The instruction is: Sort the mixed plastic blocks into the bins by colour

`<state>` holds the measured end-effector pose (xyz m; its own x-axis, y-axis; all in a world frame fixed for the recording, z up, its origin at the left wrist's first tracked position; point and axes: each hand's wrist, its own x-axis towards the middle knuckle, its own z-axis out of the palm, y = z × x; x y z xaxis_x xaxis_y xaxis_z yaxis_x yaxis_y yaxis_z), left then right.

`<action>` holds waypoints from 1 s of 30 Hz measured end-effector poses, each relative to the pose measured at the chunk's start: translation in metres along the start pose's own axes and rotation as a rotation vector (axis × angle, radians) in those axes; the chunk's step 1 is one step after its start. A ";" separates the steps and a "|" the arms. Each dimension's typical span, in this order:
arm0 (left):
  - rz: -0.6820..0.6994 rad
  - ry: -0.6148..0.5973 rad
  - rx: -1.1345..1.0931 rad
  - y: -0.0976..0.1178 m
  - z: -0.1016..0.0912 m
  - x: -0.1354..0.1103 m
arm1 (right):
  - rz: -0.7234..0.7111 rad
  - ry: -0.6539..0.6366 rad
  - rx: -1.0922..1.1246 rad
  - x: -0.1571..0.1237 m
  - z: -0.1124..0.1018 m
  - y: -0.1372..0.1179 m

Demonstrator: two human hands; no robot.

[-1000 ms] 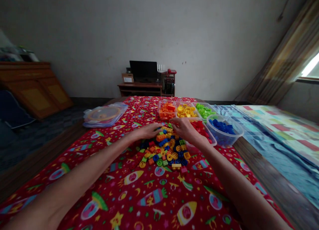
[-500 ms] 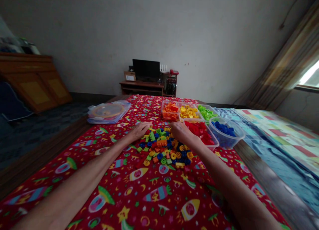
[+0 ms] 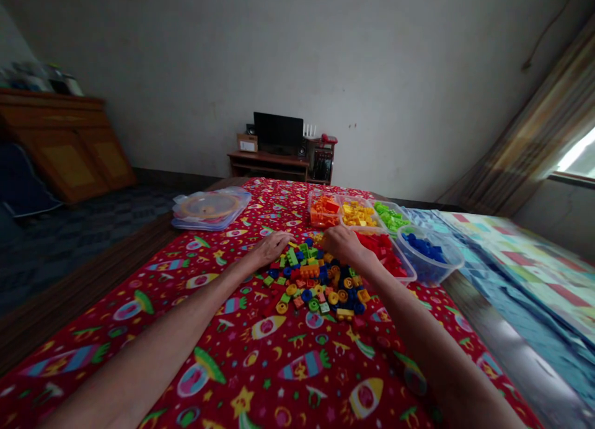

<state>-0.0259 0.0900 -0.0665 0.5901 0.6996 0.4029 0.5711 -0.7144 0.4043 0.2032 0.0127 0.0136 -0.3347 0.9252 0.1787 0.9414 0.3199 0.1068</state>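
Loose plastic building bricks [image 3: 309, 271] in orange, green, blue, yellow and red lie in a mixed pile on the red patterned cloth. At the pile's far left edge rests my left hand [image 3: 274, 248], its fingers loosely stretched towards the bricks and a yellow brick [image 3: 292, 245] close by the fingertips. My right hand [image 3: 343, 242] is over the pile's far right side with fingers curled down. Its fingertips and anything in them are hidden. Beside it stands a clear box of red bricks [image 3: 382, 255].
Behind the red box stand clear boxes of orange [image 3: 324, 213], yellow [image 3: 357, 215] and green bricks [image 3: 389, 218]. A round tub [image 3: 430, 269] holds blue bricks. Stacked clear lids [image 3: 211, 209] lie at the left. Past the right table edge [image 3: 493, 330] is a bed [image 3: 520, 255].
The whole view has shifted slightly, moving the table's contents to the right in the picture. Both hands stay at the pile's far side; my left hand's fingers now lie nearer a yellow brick.
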 end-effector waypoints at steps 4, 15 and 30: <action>0.014 0.025 0.004 -0.005 0.003 -0.001 | -0.058 0.000 0.187 0.003 -0.014 0.009; -0.008 0.033 0.031 -0.004 0.003 -0.001 | -0.028 0.032 0.480 0.007 -0.019 0.035; -0.035 0.026 0.019 0.002 0.001 -0.002 | 0.312 0.423 0.425 0.009 -0.024 0.087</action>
<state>-0.0254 0.0866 -0.0670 0.5543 0.7244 0.4100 0.6023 -0.6890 0.4030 0.2809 0.0437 0.0482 0.0495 0.8554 0.5156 0.9024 0.1830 -0.3902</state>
